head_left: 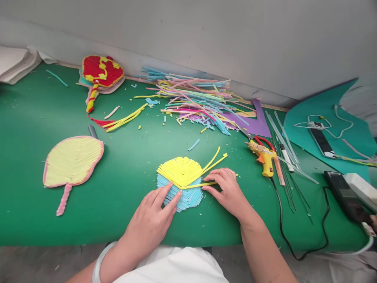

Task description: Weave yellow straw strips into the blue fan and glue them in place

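Observation:
A fan-shaped piece (180, 181) made of glued straws lies on the green table (123, 173), yellow on its upper half and light blue below. My left hand (153, 220) rests on its blue lower part with fingers stretched flat, pressing it down. My right hand (226, 190) sits at its right edge, fingers pressed onto a yellow straw (200, 184) laid across the piece. Two more yellow straws (216, 159) stick out to the upper right.
A yellow-and-pink straw fan (72, 161) lies at left, a red-and-yellow one (101, 72) at the back. A pile of coloured straws (197, 100) sits behind. A yellow glue gun (263, 155), glue sticks (282, 137), a phone (321, 141) and a black cord (282, 220) lie at right.

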The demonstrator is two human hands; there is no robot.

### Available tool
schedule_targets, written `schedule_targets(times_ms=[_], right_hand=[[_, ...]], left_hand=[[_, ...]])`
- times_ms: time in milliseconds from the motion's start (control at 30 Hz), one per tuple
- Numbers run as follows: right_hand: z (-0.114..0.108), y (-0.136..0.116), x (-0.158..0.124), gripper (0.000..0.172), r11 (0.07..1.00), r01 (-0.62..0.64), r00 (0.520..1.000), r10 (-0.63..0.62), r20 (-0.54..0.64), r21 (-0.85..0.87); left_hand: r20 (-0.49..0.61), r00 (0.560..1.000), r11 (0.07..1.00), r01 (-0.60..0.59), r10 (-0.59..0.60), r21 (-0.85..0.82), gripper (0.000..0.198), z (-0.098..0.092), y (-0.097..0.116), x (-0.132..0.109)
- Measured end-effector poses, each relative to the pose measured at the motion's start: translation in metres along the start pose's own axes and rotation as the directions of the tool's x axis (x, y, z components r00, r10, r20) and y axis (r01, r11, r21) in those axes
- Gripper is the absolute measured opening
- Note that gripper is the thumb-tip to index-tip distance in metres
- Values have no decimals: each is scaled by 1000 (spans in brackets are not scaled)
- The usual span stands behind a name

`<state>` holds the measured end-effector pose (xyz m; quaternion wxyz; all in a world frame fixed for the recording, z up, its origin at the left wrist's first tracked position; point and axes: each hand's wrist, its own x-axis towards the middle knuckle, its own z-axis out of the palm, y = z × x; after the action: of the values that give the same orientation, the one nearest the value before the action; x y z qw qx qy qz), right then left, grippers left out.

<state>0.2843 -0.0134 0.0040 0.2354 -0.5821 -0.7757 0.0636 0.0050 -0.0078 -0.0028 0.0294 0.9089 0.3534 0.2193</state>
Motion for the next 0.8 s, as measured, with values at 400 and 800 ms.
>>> schedule_targets(times_ms=[400,800], right_hand=[[-10,2,14,6,1000,-28,999,28,44,-4],[-10,12,28,10,1000,-1,995,3,97,-17]], left_hand=[[-27,998,994,-50,53,99,38,2,-2,4],[12,999,993,-39,38,115,41,6,-4,0]])
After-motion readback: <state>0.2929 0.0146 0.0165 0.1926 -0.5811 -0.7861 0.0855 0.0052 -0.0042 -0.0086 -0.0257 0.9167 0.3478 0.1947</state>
